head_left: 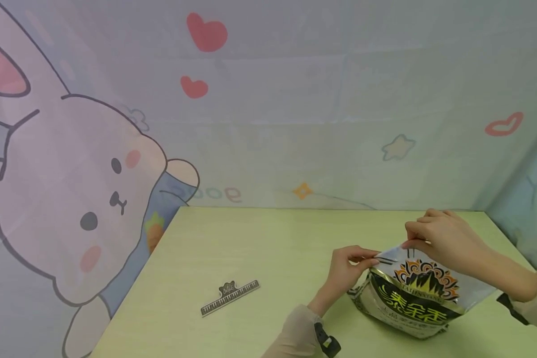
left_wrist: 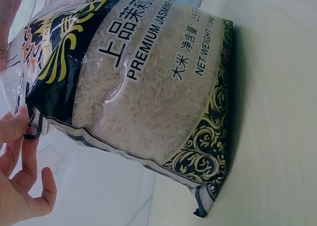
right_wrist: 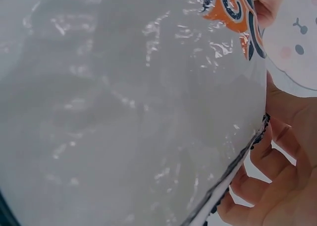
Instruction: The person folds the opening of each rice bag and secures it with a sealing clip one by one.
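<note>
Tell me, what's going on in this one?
A person is handling a bag of jasmine rice whose bottom rests on the table. The left hand pinches the bag's upper edge, and the right hand pinches the top edge a little further along. A piano-key clip lies off to the left, touched by neither hand. Whether the bag has been opened, I can't tell.

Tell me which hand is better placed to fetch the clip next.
Left, I'd judge: the left hand, though it pinches the bag, is nearer the clip, which lies on that side. The right hand, also pinching the bag, is farther away.
</note>
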`<control>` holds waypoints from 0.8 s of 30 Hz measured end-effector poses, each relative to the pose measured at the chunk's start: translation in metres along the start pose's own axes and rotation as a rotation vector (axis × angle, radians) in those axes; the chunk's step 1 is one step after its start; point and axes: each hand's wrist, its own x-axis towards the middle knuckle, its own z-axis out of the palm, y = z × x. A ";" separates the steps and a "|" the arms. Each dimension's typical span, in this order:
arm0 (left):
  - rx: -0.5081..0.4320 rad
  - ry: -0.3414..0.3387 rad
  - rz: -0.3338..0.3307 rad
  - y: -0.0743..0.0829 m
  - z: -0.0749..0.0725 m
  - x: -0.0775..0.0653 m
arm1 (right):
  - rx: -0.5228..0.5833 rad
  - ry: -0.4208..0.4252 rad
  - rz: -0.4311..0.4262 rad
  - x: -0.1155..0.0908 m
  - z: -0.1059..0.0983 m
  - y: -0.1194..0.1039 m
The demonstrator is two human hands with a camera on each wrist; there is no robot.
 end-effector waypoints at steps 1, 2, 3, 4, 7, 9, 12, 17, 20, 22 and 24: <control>-0.005 0.003 -0.004 0.000 0.000 0.000 | 0.000 0.001 0.003 0.000 0.000 0.000; -0.006 0.006 -0.006 0.001 0.000 -0.001 | 0.000 0.003 0.004 0.000 -0.001 0.000; -0.007 0.010 -0.006 0.001 0.000 -0.001 | 0.000 0.006 0.004 -0.001 -0.001 0.000; -0.006 0.013 -0.006 0.001 0.000 -0.001 | 0.002 0.009 0.004 -0.001 -0.001 0.000; 0.009 0.021 0.006 0.004 -0.001 -0.002 | 0.008 0.020 -0.004 -0.001 -0.001 0.000; -0.023 0.017 -0.005 0.010 -0.003 -0.002 | 0.013 0.028 -0.012 -0.002 0.000 0.001; -0.073 0.002 -0.019 0.021 -0.008 -0.002 | 0.022 0.045 -0.030 -0.003 0.000 0.002; -0.085 -0.015 -0.048 0.034 -0.015 -0.002 | 0.037 0.071 -0.049 -0.004 0.000 0.003; -0.097 -0.020 -0.072 0.036 -0.016 -0.002 | 0.041 0.077 -0.052 -0.004 0.000 0.003; -0.087 -0.024 -0.073 0.036 -0.016 -0.002 | 0.041 0.079 -0.053 -0.004 0.000 0.003; -0.070 -0.026 -0.078 0.035 -0.017 -0.002 | 0.042 0.082 -0.054 -0.005 0.000 0.003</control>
